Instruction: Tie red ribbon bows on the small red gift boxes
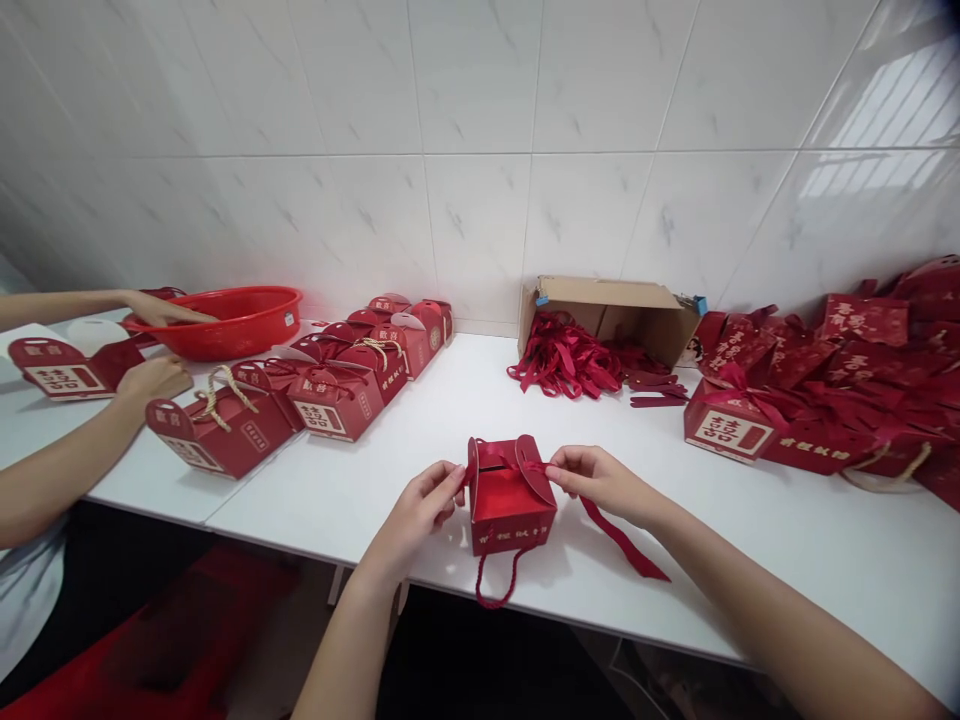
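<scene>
A small red gift box point(511, 502) with gold print stands near the front edge of the white table point(420, 440). A dark red ribbon point(621, 540) runs across its top and trails down to the right. My left hand point(427, 505) pinches the ribbon at the box's left top corner. At the right top corner my right hand point(600, 480) pinches the same ribbon. A red cord handle point(496, 592) hangs from the box over the table edge.
An open cardboard box point(615, 310) spilling red ribbons point(566, 357) lies by the tiled wall. Flat and folded red boxes point(832, 385) pile up at the right. Several finished boxes point(334, 385) and a red basin point(232, 320) stand at the left, where another person's hands point(154, 378) work.
</scene>
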Demonstrator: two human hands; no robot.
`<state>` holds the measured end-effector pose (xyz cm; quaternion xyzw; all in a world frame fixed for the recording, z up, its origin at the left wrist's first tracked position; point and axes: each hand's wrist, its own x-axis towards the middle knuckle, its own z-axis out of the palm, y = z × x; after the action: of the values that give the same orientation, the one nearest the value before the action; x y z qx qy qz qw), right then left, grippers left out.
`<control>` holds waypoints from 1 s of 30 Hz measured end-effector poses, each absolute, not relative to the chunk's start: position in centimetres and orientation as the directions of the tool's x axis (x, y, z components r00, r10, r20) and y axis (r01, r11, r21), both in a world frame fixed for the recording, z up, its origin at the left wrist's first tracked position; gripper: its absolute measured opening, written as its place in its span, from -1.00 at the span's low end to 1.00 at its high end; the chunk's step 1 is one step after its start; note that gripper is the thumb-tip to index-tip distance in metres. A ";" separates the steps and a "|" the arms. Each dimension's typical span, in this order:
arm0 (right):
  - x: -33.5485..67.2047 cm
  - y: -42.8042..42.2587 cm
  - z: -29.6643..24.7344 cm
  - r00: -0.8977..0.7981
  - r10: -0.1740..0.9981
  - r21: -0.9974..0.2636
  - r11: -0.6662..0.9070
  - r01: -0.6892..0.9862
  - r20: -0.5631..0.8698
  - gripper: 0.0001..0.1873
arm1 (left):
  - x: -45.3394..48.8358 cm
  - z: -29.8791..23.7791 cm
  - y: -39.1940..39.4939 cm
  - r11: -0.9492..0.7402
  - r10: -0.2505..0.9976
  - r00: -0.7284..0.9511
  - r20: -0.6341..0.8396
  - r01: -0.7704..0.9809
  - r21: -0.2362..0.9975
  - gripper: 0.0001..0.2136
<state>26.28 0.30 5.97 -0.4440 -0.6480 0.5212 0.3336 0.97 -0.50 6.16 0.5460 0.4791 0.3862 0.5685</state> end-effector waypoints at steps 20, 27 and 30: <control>29.3 0.8 5.7 -0.362 0.444 -0.094 0.727 0.680 0.820 -0.76 | -2.3 9.0 0.7 0.011 0.994 0.098 -0.039 0.273 0.962 -0.58; 29.4 1.1 5.1 -0.491 0.483 0.025 0.695 0.719 0.725 -0.75 | -2.5 8.2 0.7 0.020 0.995 0.088 -0.054 0.348 0.937 -0.57; 29.4 1.0 4.8 -0.515 0.582 -0.028 0.679 0.734 0.629 -0.76 | -1.8 7.4 0.6 0.016 0.994 0.100 -0.049 0.303 0.953 -0.58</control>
<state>29.36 1.01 4.78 -0.3816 -0.8618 -0.1218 0.3112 -1.82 0.55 7.38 0.5881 0.5513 0.3821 0.4519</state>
